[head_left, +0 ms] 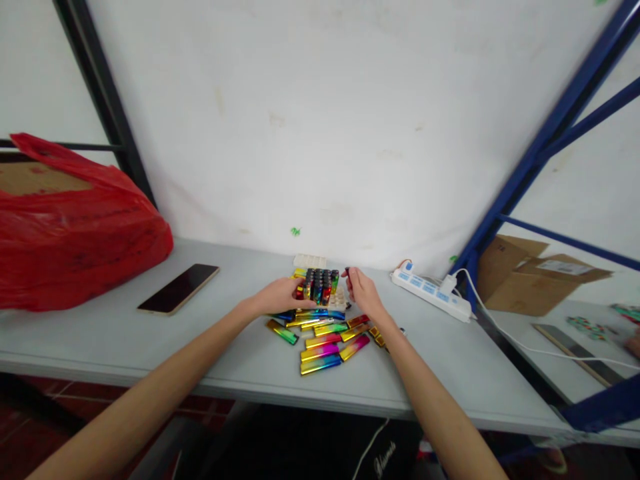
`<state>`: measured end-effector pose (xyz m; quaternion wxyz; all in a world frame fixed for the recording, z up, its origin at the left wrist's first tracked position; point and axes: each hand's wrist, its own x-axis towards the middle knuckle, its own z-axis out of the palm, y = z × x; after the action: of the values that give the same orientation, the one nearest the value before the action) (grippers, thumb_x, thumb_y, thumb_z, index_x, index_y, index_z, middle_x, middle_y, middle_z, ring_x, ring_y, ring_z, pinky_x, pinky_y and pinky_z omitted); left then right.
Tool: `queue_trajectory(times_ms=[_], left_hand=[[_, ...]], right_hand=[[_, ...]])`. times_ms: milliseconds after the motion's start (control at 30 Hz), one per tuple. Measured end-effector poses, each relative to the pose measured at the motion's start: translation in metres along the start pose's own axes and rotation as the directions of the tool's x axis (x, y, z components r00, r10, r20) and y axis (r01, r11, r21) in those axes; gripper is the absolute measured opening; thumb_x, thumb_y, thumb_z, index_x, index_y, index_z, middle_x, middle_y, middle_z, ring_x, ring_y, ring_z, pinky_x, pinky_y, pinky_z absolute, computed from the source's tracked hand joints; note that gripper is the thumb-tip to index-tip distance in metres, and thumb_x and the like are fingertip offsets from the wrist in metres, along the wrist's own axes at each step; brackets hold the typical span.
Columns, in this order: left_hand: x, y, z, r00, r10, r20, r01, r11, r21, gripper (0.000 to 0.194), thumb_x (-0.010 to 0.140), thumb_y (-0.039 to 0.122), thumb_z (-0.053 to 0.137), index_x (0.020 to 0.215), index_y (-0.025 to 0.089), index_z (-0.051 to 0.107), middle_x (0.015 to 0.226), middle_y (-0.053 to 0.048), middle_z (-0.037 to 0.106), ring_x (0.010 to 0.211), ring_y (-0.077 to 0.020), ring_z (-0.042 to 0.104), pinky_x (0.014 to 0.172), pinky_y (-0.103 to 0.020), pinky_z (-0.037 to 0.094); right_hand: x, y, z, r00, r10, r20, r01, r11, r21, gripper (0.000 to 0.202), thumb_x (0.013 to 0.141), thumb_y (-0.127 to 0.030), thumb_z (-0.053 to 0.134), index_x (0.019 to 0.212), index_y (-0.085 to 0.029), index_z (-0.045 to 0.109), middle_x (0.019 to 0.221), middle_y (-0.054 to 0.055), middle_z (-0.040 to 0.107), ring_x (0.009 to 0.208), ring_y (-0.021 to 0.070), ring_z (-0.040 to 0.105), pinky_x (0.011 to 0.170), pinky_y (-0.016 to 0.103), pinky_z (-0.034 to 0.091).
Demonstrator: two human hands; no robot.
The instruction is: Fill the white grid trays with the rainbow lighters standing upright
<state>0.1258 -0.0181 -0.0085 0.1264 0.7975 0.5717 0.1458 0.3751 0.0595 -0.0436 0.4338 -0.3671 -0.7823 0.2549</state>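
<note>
Several shiny lighters [320, 287] with dark tops stand upright, packed together in a pale compartmented tray [339, 301]. My left hand [285, 297] is closed around the left side of this group, thumb in front. Just right of the tray, my right hand [363, 292] is pinched on what looks like a lighter [345, 272]; only its dark end shows and the fingers hide the rest. In front of the tray, loose metallic lighters in rainbow colours [320, 363] lie flat in a pile, some partly under my right forearm.
Behind the lighters, another pale tray piece [310, 261] lies near the wall. A phone [180, 288] and a red plastic bag [85, 233] are on the left. A white power strip [433, 293] with cables sits right. Beyond the blue frame are a cardboard box [535, 277] and another person's hand [634, 343].
</note>
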Motion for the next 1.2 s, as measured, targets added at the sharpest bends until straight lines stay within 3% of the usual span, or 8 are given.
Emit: queue_trajectory(times_ms=[133,233,367,433,633,967,1200], left_hand=[[0.000,0.000,0.000,1.000,0.003,-0.007,-0.003,1.000,-0.003,0.061,0.080,0.074,0.058,0.103,0.018,0.063,0.090,-0.007,0.074,0.077,-0.0254,0.067,0.061,-0.029,0.041],[-0.001,0.001,-0.001,1.000,-0.008,-0.006,0.008,1.000,-0.002,0.062,0.080,0.075,0.058,0.103,0.018,0.063,0.089,-0.007,0.073,0.076,-0.0248,0.067,0.060,-0.029,0.040],[-0.002,0.005,-0.003,1.000,-0.014,-0.006,0.014,1.000,0.002,0.063,0.080,0.075,0.058,0.106,0.017,0.063,0.090,-0.007,0.073,0.078,-0.0248,0.067,0.061,-0.029,0.041],[-0.003,0.006,-0.004,1.000,-0.018,-0.008,0.018,1.000,-0.004,0.064,0.080,0.075,0.058,0.107,0.017,0.062,0.090,-0.007,0.073,0.079,-0.0253,0.067,0.062,-0.029,0.042],[-0.002,0.004,-0.002,1.000,-0.024,-0.001,0.024,1.000,-0.015,0.064,0.079,0.075,0.058,0.107,0.017,0.062,0.089,-0.008,0.074,0.079,-0.0263,0.067,0.063,-0.030,0.043],[-0.002,0.003,-0.003,1.000,-0.005,0.008,0.005,0.999,-0.038,0.061,0.081,0.071,0.060,0.110,0.017,0.063,0.087,-0.007,0.073,0.078,-0.0261,0.068,0.069,-0.030,0.044],[-0.001,0.001,-0.001,1.000,-0.005,0.002,0.006,1.000,-0.012,0.061,0.080,0.075,0.058,0.103,0.018,0.062,0.090,-0.007,0.074,0.078,-0.0258,0.067,0.064,-0.029,0.041]], right_hand=[[0.001,-0.005,-0.005,0.989,-0.141,-0.051,0.132,0.981,-0.139,0.036,0.099,-0.051,0.044,0.093,-0.020,0.061,0.084,0.005,0.064,0.076,0.0182,0.060,0.070,0.029,0.049],[0.000,-0.012,-0.010,0.968,-0.236,-0.085,0.211,0.949,-0.236,0.032,0.097,-0.048,0.052,0.088,-0.019,0.062,0.080,0.005,0.064,0.074,0.0183,0.059,0.071,0.030,0.048],[-0.003,-0.021,-0.013,0.969,-0.217,-0.115,0.193,0.962,-0.191,0.032,0.097,-0.048,0.053,0.094,-0.019,0.065,0.075,0.003,0.067,0.068,0.0172,0.061,0.069,0.028,0.048],[-0.004,-0.022,-0.013,0.979,-0.188,-0.081,0.175,0.973,-0.147,0.032,0.097,-0.049,0.054,0.096,-0.019,0.066,0.078,0.004,0.070,0.070,0.0177,0.064,0.071,0.028,0.049],[-0.002,-0.018,-0.015,0.979,-0.105,0.177,0.128,0.984,-0.120,0.034,0.097,-0.049,0.053,0.087,-0.020,0.068,0.073,0.003,0.071,0.064,0.0164,0.061,0.065,0.027,0.045],[0.000,-0.024,-0.028,0.949,-0.159,0.271,0.202,0.969,-0.142,0.033,0.099,-0.043,0.052,0.084,-0.019,0.070,0.072,0.003,0.069,0.064,0.0159,0.059,0.063,0.026,0.040],[0.004,-0.016,-0.021,0.949,-0.170,0.266,0.227,0.953,-0.202,0.035,0.096,-0.049,0.056,0.089,-0.020,0.073,0.067,0.002,0.068,0.058,0.0144,0.055,0.059,0.025,0.037]])
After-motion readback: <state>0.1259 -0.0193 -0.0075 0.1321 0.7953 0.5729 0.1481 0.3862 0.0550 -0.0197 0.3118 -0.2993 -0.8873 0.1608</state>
